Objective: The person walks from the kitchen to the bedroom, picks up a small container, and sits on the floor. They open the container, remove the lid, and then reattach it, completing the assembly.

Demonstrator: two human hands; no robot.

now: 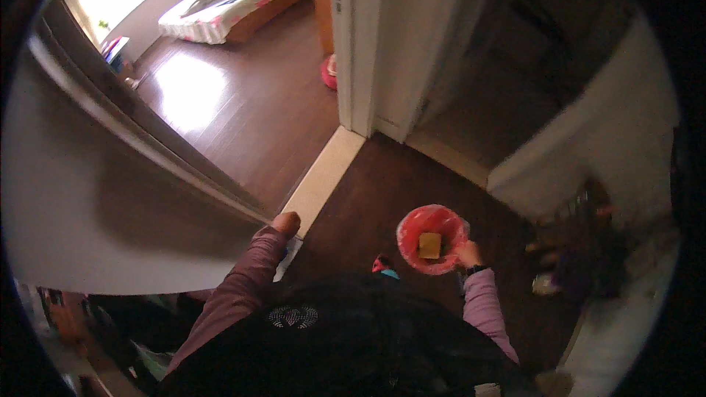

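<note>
My right hand (469,253) grips the right rim of a red wastebasket (413,225) with a clear plastic liner showing around its edge. Inside the basket lies a yellowish box-like piece (430,245). My left hand (287,222) is closed beside the lower end of the white wall by the doorway. A pale, bluish-white thing (288,259) shows just below it. Whether the fingers hold that thing is hidden.
A pale stone threshold (323,176) crosses the dark wood floor into a bedroom with a bed (235,7). White door frames (357,51) stand ahead. Shoes and other items (562,250) line the right wall. A pink slipper tip (381,263) shows below me.
</note>
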